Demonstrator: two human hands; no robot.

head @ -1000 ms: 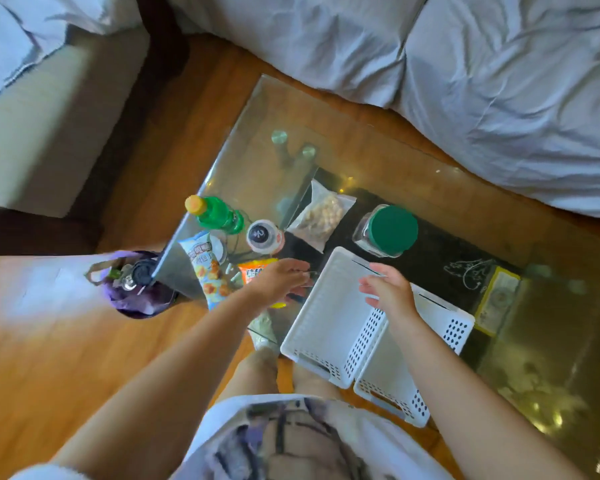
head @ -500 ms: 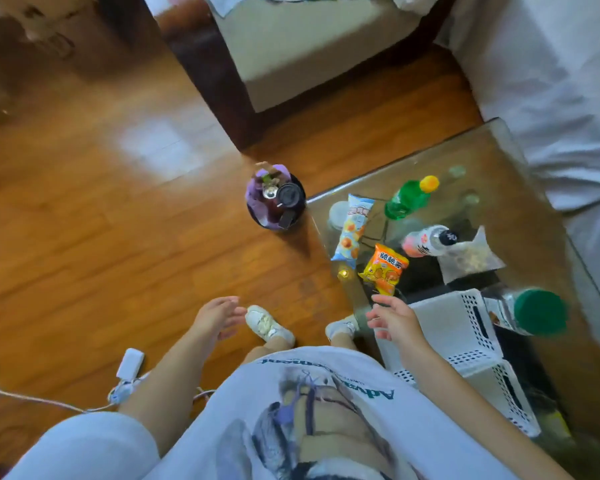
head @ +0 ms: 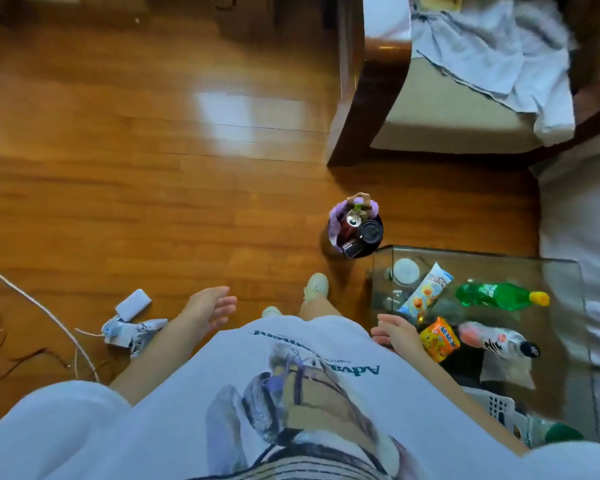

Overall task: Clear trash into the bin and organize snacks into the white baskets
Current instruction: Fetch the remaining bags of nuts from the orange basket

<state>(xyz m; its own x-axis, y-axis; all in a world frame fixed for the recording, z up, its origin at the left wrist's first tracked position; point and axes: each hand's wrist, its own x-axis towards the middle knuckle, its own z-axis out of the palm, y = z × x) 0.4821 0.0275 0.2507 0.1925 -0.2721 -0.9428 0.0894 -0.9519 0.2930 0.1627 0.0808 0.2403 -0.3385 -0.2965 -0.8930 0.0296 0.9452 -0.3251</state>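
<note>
A small round bin [head: 355, 233], lined in purple and full of cans and cups, stands on the floor at the glass table's [head: 561, 268] corner. On the table lie a blue snack pack [head: 425, 292], an orange snack pack [head: 440, 338], a green bottle [head: 496, 295], a white and pink bottle [head: 496, 339] and a clear nut bag [head: 508, 370]. The white baskets [head: 496, 407] peek out at the lower right. My left hand [head: 210, 308] hangs open over the floor. My right hand [head: 397, 336] is open, empty, just left of the orange pack.
A white charger [head: 133, 304], crumpled wrappers [head: 132, 332] and cables [head: 32, 303] lie on the wooden floor at the left. A dark wooden armchair [head: 413, 109] with a grey cloth stands beyond the bin. A covered sofa [head: 582, 237] borders the table on the right.
The view has swung left, from the table toward the floor. Both hands have left the baskets; my left hand has dropped to the side, my right stays near the orange pack.
</note>
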